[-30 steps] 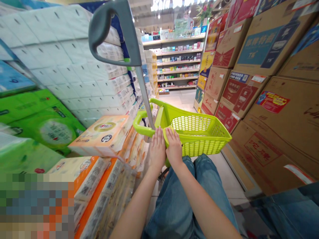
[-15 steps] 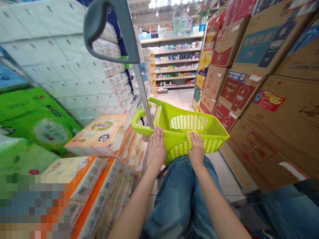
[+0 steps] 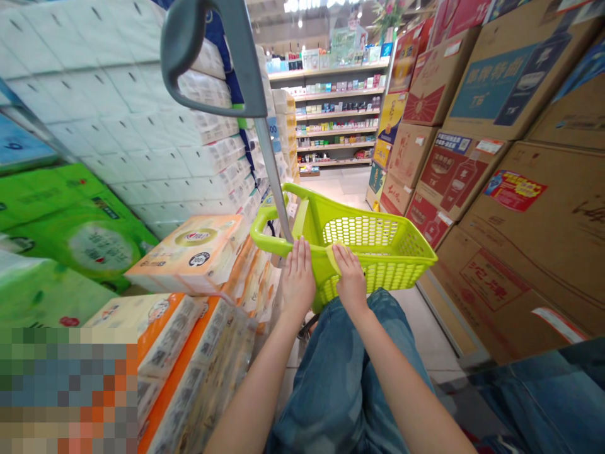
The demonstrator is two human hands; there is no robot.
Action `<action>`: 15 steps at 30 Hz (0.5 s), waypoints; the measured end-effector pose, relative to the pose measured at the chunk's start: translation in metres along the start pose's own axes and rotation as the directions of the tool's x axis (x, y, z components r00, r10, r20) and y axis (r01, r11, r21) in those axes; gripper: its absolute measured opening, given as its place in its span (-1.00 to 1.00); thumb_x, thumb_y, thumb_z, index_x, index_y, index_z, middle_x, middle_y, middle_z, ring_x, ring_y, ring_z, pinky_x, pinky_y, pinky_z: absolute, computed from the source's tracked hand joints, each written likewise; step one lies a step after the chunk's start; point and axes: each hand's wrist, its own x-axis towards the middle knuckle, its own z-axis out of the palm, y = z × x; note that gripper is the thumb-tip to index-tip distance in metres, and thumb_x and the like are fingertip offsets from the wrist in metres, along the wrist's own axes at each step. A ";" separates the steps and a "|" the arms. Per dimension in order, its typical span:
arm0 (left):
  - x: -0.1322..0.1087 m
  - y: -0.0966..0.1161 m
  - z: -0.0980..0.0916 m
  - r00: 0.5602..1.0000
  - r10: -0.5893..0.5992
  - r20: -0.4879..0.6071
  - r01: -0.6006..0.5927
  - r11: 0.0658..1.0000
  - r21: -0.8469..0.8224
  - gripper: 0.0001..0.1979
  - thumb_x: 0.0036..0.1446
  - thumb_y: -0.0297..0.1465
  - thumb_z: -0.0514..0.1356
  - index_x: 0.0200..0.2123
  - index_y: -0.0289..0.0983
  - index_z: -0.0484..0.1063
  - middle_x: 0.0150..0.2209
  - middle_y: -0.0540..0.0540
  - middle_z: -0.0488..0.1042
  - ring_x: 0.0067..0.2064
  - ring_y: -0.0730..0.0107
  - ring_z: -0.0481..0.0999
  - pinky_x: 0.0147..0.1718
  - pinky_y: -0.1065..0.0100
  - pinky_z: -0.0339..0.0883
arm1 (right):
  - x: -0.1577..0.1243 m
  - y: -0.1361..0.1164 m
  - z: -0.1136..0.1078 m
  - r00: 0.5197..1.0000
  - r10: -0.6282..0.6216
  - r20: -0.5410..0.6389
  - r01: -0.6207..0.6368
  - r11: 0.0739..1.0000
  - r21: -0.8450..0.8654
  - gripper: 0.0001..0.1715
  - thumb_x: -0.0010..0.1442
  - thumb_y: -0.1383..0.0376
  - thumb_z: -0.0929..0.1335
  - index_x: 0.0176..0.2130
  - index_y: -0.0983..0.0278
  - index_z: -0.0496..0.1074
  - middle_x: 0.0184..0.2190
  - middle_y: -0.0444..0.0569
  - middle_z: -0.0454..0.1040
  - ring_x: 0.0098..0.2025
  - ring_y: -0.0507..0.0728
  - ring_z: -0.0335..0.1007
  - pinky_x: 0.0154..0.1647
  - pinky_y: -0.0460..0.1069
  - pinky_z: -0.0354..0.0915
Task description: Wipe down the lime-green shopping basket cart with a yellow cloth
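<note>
- As I crouch in the aisle, the basket (image 3: 401, 272) stands at twelve o'clock, just past my knees (image 3: 340, 378), its near rim under both hands.
- My left hand (image 3: 299, 277) lies flat on that rim, fingers straight and together, right beside the pole of the grey handle (image 3: 212, 57).
- My right hand (image 3: 350, 277) rests at one o'clock of the left, fingers laid over a green flap on the rim; I cannot tell whether the thumb grips underneath.
- Nothing shows inside through the mesh, so I judge loading has not begun.
- Tissue packs (image 3: 193, 252) are stacked at ten o'clock, near the basket but not in it.
- Cardboard boxes (image 3: 520, 208) wall off two o'clock.
- Shelves (image 3: 331, 120) stand far off at twelve.
</note>
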 end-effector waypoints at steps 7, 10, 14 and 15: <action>0.001 0.002 -0.001 1.000 -0.011 -0.001 0.011 1.000 -0.020 -0.24 0.15 -0.61 -0.06 0.42 -0.48 -0.22 0.45 -0.25 -0.12 0.47 0.18 -0.21 0.39 0.08 -0.08 | -0.023 0.049 -0.018 0.988 0.140 -0.064 -0.148 0.979 -0.144 0.01 -0.04 0.65 0.15 0.37 0.24 0.12 0.36 0.00 0.19 0.42 0.16 -0.02 0.42 0.21 0.01; 0.001 0.002 -0.001 1.000 -0.015 0.002 0.015 1.000 -0.026 -0.25 0.16 -0.61 -0.07 0.42 -0.47 -0.22 0.44 -0.26 -0.11 0.47 0.19 -0.21 0.38 0.07 -0.06 | -0.012 0.024 -0.009 0.987 0.151 -0.064 -0.156 0.984 -0.091 0.02 -0.07 0.66 0.15 0.36 0.26 0.15 0.35 0.02 0.21 0.43 0.17 -0.04 0.43 0.21 0.01; 0.001 0.001 0.000 1.000 -0.009 -0.001 0.009 1.000 -0.012 -0.29 0.20 -0.59 -0.08 0.41 -0.47 -0.17 0.44 -0.27 -0.10 0.46 0.18 -0.20 0.38 0.06 -0.03 | 0.012 -0.030 0.009 0.999 0.039 -0.019 -0.038 0.998 0.058 0.00 -0.07 0.66 0.15 0.34 0.28 0.19 0.34 0.00 0.23 0.42 0.14 -0.03 0.44 0.16 -0.02; 0.001 0.000 0.001 1.000 -0.008 -0.004 0.008 1.000 -0.004 -0.30 0.21 -0.58 -0.08 0.41 -0.47 -0.16 0.44 -0.27 -0.10 0.46 0.18 -0.20 0.38 0.07 -0.03 | 0.017 -0.041 0.012 1.000 0.020 -0.011 -0.019 0.996 0.084 -0.01 -0.06 0.65 0.15 0.34 0.28 0.19 0.34 0.00 0.22 0.42 0.14 -0.03 0.45 0.16 -0.03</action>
